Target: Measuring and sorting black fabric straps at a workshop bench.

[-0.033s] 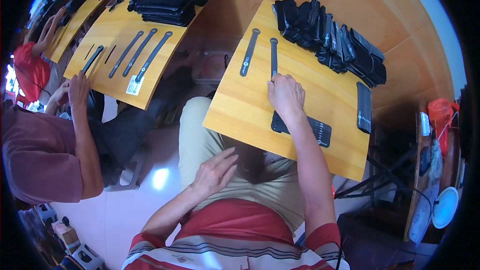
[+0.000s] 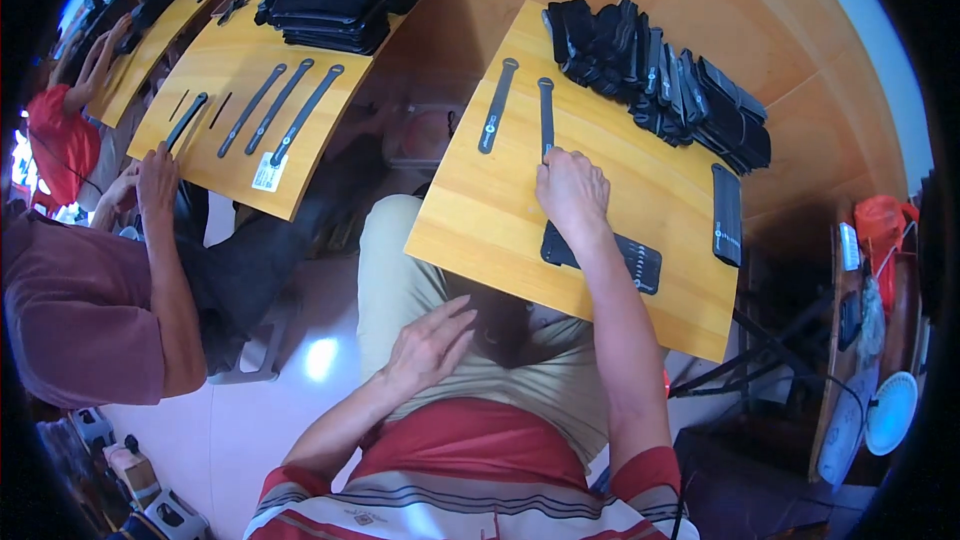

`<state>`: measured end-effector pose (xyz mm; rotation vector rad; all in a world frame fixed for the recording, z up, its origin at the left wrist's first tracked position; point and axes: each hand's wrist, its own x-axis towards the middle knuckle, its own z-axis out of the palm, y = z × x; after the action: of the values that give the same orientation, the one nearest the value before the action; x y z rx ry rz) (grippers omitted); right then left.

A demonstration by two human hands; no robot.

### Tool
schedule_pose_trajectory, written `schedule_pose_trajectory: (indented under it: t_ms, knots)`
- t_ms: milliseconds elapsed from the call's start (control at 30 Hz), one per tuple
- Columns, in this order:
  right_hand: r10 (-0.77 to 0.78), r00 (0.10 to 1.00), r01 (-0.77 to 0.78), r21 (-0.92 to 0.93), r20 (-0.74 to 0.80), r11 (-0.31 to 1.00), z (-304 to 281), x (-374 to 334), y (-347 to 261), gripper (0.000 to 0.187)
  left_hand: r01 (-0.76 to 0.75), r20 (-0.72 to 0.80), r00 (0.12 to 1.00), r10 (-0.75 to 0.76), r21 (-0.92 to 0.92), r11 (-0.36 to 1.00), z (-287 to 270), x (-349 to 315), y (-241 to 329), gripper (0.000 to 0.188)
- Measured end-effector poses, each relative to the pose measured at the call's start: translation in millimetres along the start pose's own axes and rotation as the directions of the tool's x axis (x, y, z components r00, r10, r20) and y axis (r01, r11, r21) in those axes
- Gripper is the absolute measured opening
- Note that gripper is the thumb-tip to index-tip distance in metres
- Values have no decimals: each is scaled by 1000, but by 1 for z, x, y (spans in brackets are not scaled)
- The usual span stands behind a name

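Note:
My right hand (image 2: 575, 190) is over the middle of the yellow wooden table (image 2: 470, 200), its fingers closed on the near end of a narrow black strap (image 2: 547, 115). The far end of that strap is rounded and lies flat. To its left is a similar strap (image 2: 498, 105) with pale printing. Partly beneath my right wrist lies a flat black piece (image 2: 638, 265) with rounded corners and a row of pale marks. My left hand (image 2: 430, 345) hovers above my lap, fingers stretched out, holding nothing.
Bundled black straps (image 2: 650, 75) pile along the table's far edge, and a flat black bundle (image 2: 727, 215) sits at the right edge. Left, a co-worker (image 2: 90, 310) sits at another table (image 2: 290, 195) with straps and black stacks. A cluttered shelf (image 2: 830, 410) stands at far right.

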<state>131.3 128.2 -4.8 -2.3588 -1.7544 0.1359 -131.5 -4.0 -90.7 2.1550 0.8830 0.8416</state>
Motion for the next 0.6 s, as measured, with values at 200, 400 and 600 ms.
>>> schedule_pose_trajectory:
  t_ms: [200,400,600]
  knots:
    - [100,990,-101,4,97,995,-11,2,11,23,20,53,998,-21,13,1000,2,-1,3,29]
    - [154,987,-158,128,35,979,-16,-3,27,22,9,73,997,-11,31,999,1,-1,8,28]
    - [181,983,-168,271,-23,948,-23,-23,38,19,45,53,998,-43,-28,999,0,-2,9,29]
